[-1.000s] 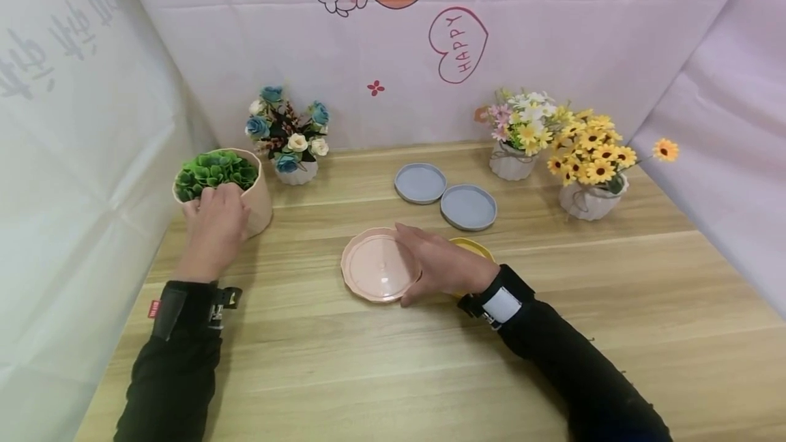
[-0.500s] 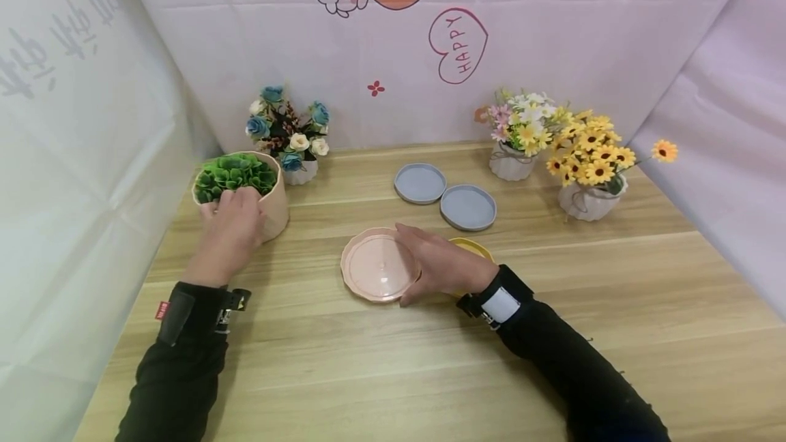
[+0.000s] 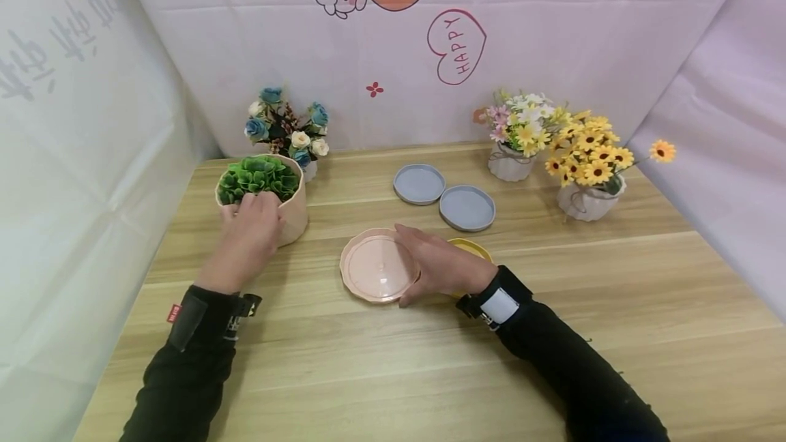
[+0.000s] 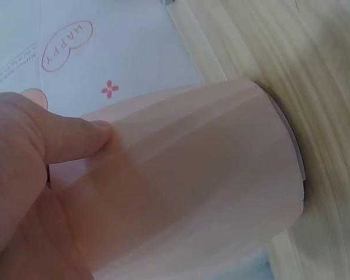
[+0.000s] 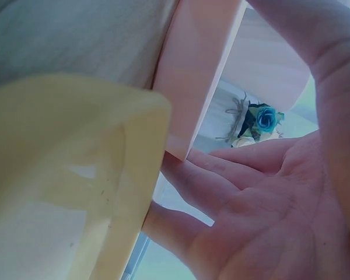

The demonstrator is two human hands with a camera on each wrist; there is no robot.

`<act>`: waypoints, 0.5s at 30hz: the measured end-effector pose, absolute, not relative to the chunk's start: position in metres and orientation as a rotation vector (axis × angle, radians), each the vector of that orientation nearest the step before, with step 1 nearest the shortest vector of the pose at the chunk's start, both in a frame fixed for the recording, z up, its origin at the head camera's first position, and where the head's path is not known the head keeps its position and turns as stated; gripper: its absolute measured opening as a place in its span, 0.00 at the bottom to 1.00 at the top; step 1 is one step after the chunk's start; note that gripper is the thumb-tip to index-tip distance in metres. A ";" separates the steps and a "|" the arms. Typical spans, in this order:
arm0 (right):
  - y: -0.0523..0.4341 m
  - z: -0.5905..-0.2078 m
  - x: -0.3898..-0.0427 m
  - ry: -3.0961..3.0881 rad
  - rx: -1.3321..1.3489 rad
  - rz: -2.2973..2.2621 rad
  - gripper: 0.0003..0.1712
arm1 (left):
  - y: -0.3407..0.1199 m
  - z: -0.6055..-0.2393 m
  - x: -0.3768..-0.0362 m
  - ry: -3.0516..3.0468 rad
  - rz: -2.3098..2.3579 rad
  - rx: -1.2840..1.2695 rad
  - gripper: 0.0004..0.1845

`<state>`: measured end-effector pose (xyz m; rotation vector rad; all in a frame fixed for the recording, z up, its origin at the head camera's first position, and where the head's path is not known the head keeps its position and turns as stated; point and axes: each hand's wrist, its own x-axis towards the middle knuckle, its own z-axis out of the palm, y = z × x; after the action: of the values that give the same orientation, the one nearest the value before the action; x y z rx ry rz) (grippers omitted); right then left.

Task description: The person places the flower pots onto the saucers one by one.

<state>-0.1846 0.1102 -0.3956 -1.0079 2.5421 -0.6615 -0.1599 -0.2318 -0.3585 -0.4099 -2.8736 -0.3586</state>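
At the left, my left hand (image 3: 248,237) grips the near rim of a pale pink flowerpot (image 3: 293,217) filled with green leaves (image 3: 260,178). Its thumb (image 4: 76,139) lies on the pot's outer wall in the left wrist view; the fingers inside the rim are hidden. The pot stands upright, its base at or just above the tabletop. My right hand (image 3: 443,261) holds the right edge of a pink scalloped saucer (image 3: 374,264), thumb on the near side and fingers on the far side. A yellow saucer (image 3: 471,245) lies partly hidden under that hand.
Two grey-blue saucers (image 3: 419,184) lie touching behind the pink one. Potted blue and cream roses (image 3: 288,128) stand at the back left, partly behind the pot. Pots of mixed flowers (image 3: 518,125) and yellow daisies (image 3: 592,155) stand at the back right. Cloth walls (image 3: 245,74) border the table.
My left hand has moved the leafy pot to the right and slightly nearer, toward the pink saucer. The right hand and the saucers have stayed in place.
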 end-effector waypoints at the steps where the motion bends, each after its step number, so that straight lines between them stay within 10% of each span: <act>1: 0.110 -0.396 -0.185 2.541 -1.008 -0.662 0.78 | -0.230 -0.359 -0.159 -2.875 -0.354 -0.419 0.08; 15: 0.110 -0.394 -0.184 2.554 -1.011 -0.633 0.77 | -0.213 -0.363 -0.150 -2.814 -0.327 -0.588 0.07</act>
<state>-0.1842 0.1104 -0.3939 -1.0112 2.5544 -0.6333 -0.1505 -0.2131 -0.3626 -0.5880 -2.8138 -0.3265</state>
